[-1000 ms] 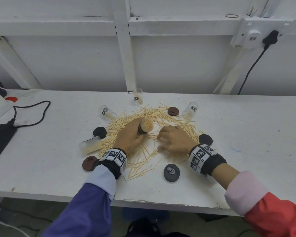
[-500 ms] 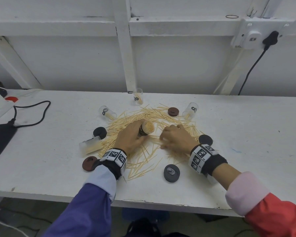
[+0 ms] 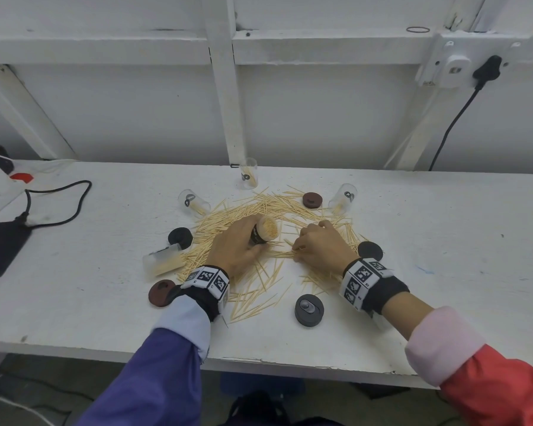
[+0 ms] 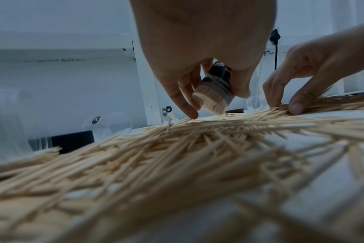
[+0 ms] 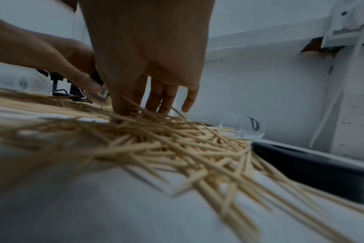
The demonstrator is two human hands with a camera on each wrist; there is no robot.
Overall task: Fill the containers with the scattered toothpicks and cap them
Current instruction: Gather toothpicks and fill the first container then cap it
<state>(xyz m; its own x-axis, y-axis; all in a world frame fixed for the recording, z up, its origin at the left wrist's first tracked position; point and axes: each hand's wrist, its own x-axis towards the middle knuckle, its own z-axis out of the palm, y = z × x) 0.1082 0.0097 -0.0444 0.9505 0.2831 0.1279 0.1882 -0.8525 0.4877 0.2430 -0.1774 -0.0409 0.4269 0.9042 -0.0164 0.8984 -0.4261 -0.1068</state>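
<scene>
1. Toothpicks (image 3: 259,216) lay in a wide heap on the bench (image 3: 443,241), between and under both hands; most were not yet gathered.
2. Left hand (image 3: 234,247) was curled round a nearly full jar (image 3: 263,230), tilted with its open mouth toward the right hand; in the left wrist view the packed ends showed at the mouth.
3. Right hand (image 3: 319,245) had its fingers (image 5: 122,106) bent down into the heap, touching picks; whether any were actually pinched, I could not tell.
4. Three clear jars (image 3: 249,176) lay or stood at the far edge, almost empty; caps (image 3: 309,309) sat around the heap.
5. Judgement: the step would go best by aligning a small bundle parallel before lifting; feeding it end-first into the tilted mouth; keeping the jar low so strays fall back.
</scene>
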